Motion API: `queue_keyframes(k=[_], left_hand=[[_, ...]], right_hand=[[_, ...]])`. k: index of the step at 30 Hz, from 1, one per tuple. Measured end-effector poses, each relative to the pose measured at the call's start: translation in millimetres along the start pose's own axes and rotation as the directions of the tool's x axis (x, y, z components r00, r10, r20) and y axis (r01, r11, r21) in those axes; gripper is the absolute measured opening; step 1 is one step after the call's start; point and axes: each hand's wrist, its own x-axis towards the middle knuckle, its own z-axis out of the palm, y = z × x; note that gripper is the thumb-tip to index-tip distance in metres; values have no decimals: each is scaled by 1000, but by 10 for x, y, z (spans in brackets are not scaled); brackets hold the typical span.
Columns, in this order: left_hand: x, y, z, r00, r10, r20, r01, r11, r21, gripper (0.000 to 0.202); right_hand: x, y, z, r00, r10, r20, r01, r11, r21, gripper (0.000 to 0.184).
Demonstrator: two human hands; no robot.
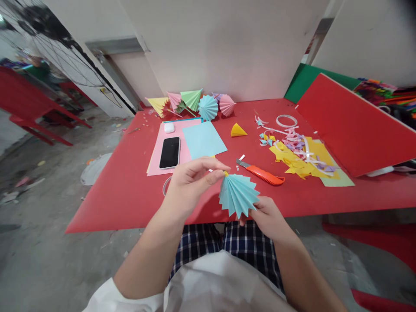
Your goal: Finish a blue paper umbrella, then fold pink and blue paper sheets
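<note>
A light-blue pleated paper umbrella is between my two hands, over the near edge of the red table. My left hand pinches its small yellow tip, thumb and forefinger together. Under the pleated edge, at the right, my right hand is closed on the umbrella; its fingertips are partly hidden by the paper. Just beyond lies an orange utility knife with its blade out. A yellow folded paper cone rests farther back.
Several finished paper umbrellas stand at the back. A phone and a white earbud case lie on pink paper, beside light-blue sheets. Yellow scraps, a tape ring and a red board occupy the right.
</note>
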Motion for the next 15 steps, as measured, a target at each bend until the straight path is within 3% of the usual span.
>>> queue_keyframes(k=[4,7,11,15], left_hand=[[-11,49,-20,1000,15,-10,-14,993,120,11],[-33,82,-50,991,123,-53,-104,955,279,15],[-85,96,-60,927,366,-84,-309,872,380,25],[-119,84,-28,863,505,7,-470,797,379,36]], right_hand=[[-11,-24,-24,999,-40,-29,37,995,-94,24],[-32,-40,-51,993,-90,-71,72,971,-230,27],[-66,-51,-74,979,-169,-116,117,925,-361,29],[-83,-40,-91,955,-276,-109,193,856,-479,27]])
